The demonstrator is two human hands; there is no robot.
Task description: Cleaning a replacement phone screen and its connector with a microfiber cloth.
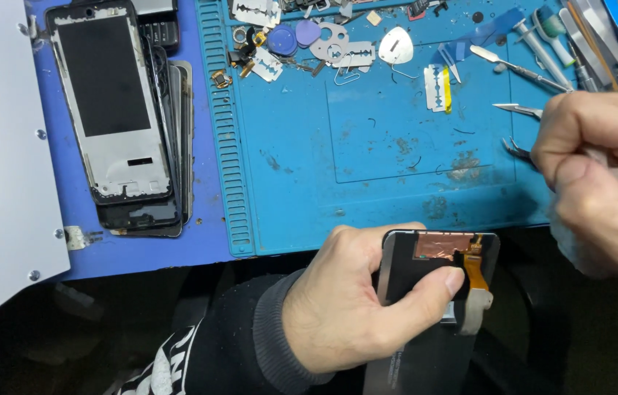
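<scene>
Under my left hand [356, 303], thumb clamping the phone screen panel [433, 292], my right hand [605, 179] bunches a white wipe [579, 241], ready for careful rubbing near the flex cable [475, 274].

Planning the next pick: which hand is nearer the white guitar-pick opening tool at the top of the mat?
Right. The right hand is bunched around a whitish wad just right of and below the white pick; the left hand holds the phone screen off the mat's near edge.

Blue repair mat [367, 146] strewn with razor blades [437, 88], picks [395, 45], tweezers [517, 110]; phone frames [115, 110] stacked left.
</scene>
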